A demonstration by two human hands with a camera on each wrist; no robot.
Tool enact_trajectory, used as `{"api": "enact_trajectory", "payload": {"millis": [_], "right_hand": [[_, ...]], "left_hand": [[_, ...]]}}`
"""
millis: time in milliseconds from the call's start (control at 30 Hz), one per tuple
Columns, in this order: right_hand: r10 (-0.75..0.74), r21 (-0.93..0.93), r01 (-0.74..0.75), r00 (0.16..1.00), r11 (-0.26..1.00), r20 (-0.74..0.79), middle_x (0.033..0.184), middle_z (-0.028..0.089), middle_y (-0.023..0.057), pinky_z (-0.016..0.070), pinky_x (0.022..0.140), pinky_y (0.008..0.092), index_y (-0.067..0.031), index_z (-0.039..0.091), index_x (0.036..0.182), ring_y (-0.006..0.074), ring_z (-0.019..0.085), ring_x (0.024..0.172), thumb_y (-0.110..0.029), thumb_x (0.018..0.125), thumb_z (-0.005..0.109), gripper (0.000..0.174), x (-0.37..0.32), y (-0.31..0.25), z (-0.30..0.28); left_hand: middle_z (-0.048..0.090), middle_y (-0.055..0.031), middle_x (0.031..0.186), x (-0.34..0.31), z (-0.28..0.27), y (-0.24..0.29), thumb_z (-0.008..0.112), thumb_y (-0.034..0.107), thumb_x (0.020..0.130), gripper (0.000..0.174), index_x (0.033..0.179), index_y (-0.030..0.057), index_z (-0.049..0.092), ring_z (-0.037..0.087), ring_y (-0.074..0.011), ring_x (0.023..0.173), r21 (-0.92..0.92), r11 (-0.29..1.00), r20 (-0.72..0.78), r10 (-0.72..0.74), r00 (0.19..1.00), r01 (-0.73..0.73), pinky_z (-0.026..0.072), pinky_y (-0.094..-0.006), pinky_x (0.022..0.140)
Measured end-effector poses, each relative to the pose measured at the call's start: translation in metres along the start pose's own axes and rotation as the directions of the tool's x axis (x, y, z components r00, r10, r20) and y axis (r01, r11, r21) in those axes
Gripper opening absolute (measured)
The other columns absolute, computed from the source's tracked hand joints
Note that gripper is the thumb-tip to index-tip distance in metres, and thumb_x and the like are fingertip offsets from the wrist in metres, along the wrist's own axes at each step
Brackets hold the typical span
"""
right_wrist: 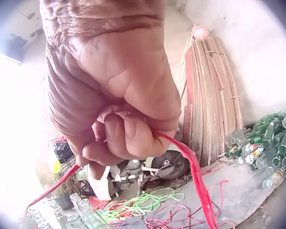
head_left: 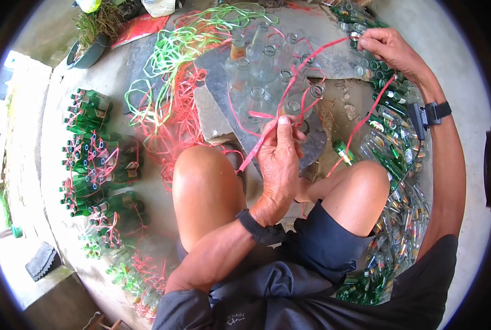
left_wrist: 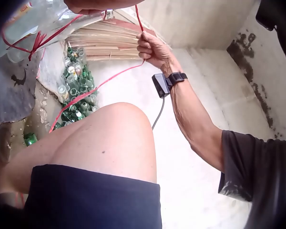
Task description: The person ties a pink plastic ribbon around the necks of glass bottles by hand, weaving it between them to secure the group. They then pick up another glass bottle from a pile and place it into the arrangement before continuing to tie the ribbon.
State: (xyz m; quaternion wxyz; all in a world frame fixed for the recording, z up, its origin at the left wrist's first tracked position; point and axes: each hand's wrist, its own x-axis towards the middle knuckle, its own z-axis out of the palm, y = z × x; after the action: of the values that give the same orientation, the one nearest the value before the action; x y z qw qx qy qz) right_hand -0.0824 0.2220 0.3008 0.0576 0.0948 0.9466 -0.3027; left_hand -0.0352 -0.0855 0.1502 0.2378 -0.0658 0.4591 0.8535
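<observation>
Clear glass bottles (head_left: 263, 66) stand upright in a cluster on a dark slab, with red plastic twine (head_left: 296, 74) looped around and between them. My left hand (head_left: 278, 151) is low at the near side of the cluster, thumb and fingers pinching the twine where strands meet. Raised at the far right, my right hand (head_left: 385, 49) grips the same twine with curled fingers. One length runs taut between the two hands, and a loose tail hangs below the right one. In the right wrist view, red twine (right_wrist: 196, 179) passes through the curled fingers.
Tangled green twine (head_left: 174, 49) and red twine (head_left: 171, 126) lie on the floor left of the slab. Bundled green bottles (head_left: 91, 159) stand farther left. A long heap of loose bottles (head_left: 394, 192) lines the right side. Wooden strips (right_wrist: 212, 100) lean on the wall.
</observation>
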Motion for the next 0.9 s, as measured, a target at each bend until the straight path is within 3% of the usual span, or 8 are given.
{"api": "enact_trajectory", "payload": {"millis": [133,267,333,433,500,567,733,900], "right_hand": [[-0.179,-0.091,0.175,0.983,0.98,-0.04,0.062,0.042,-0.0078,0.0265,0.052,0.0257,-0.006,0.073,0.092,0.0023,0.037,0.058,-0.037,0.101,0.064,0.034,0.023,-0.002,0.011],[-0.2,-0.099,0.195,0.979,0.976,-0.042,0.068,0.042,-0.0084,0.0278,0.055,0.0261,-0.0031,0.07,0.089,0.0028,0.036,0.063,-0.031,0.102,0.063,0.032,0.036,-0.014,0.02],[-0.106,-0.09,0.113,0.992,0.99,0.075,0.075,0.053,-0.0047,0.0385,0.061,0.0264,-0.0025,0.07,0.099,0.0064,0.046,0.068,-0.031,0.095,0.071,0.028,0.036,-0.015,0.017],[-0.087,-0.173,0.097,0.994,0.98,0.061,0.063,0.054,-0.0033,0.0428,0.057,0.0292,0.003,0.072,0.095,0.0089,0.053,0.063,-0.019,0.096,0.07,0.022,0.013,-0.041,0.013],[-0.087,-0.153,0.099,0.993,0.983,0.085,0.066,0.054,-0.0088,0.0402,0.054,0.0285,0.0014,0.075,0.099,0.0068,0.05,0.062,-0.022,0.097,0.071,0.023,-0.009,-0.041,0.002],[0.229,-0.144,-0.205,0.958,0.968,0.173,0.066,0.055,-0.0081,0.0396,0.054,0.0271,-0.0011,0.076,0.096,0.006,0.051,0.062,-0.022,0.097,0.071,0.021,-0.035,-0.051,-0.012],[0.291,-0.151,-0.26,0.925,0.954,0.245,0.083,0.068,-0.0027,0.0483,0.062,0.0254,-0.0003,0.073,0.108,0.0063,0.059,0.074,-0.023,0.098,0.071,0.025,-0.092,-0.052,-0.028],[0.348,-0.245,-0.287,0.9,0.926,0.262,0.087,0.071,0.0001,0.0513,0.067,0.0262,0.0002,0.073,0.11,0.0092,0.063,0.078,-0.02,0.097,0.073,0.025,-0.143,-0.041,-0.046]], "left_hand": [[0.059,0.0016,0.08,0.001,0.001,0.001,0.054,0.034,0.109,0.029,0.109,0.01,0.07,0.044,-0.0053,0.062,0.021,1.0,-0.028,0.0,1.0,0.0,0.0399,-0.0224,0.056],[0.058,0.0016,0.081,-0.001,0.001,0.003,0.053,0.034,0.109,0.03,0.108,0.01,0.07,0.044,-0.0054,0.064,0.021,1.0,-0.044,-0.011,0.999,0.012,0.0396,-0.0227,0.056],[0.058,0.0018,0.082,-0.002,0.001,0.005,0.053,0.034,0.109,0.03,0.108,0.0099,0.069,0.045,-0.0054,0.065,0.017,0.999,-0.039,-0.047,0.998,0.048,0.0396,-0.0227,0.057],[0.057,0.0025,0.082,0.002,-0.001,0.007,0.054,0.033,0.109,0.028,0.109,0.0086,0.067,0.046,-0.0053,0.069,0.013,0.998,-0.059,-0.059,0.997,0.06,0.039,-0.0226,0.058],[0.057,0.0025,0.082,0.003,-0.002,0.006,0.054,0.032,0.109,0.027,0.108,0.0083,0.067,0.046,-0.0055,0.067,-0.004,0.999,-0.045,-0.044,0.998,0.044,0.0388,-0.0226,0.057],[0.059,0.0017,0.082,0.005,-0.004,0.004,0.054,0.031,0.109,0.026,0.107,0.0082,0.067,0.047,-0.0058,0.063,-0.005,1.0,-0.015,-0.028,1.0,0.027,0.0394,-0.022,0.057],[0.064,0.0,0.082,0.012,-0.007,0.002,0.056,0.029,0.108,0.025,0.104,0.0075,0.069,0.05,-0.0067,0.059,0.036,0.999,-0.012,-0.015,1.0,0.015,0.0453,-0.0231,0.055],[0.064,-0.0014,0.084,0.02,-0.014,-0.001,0.055,0.027,0.108,0.024,0.104,0.0063,0.068,0.051,-0.008,0.057,0.046,0.999,0.029,-0.02,0.999,0.019,0.0459,-0.025,0.056]]}}
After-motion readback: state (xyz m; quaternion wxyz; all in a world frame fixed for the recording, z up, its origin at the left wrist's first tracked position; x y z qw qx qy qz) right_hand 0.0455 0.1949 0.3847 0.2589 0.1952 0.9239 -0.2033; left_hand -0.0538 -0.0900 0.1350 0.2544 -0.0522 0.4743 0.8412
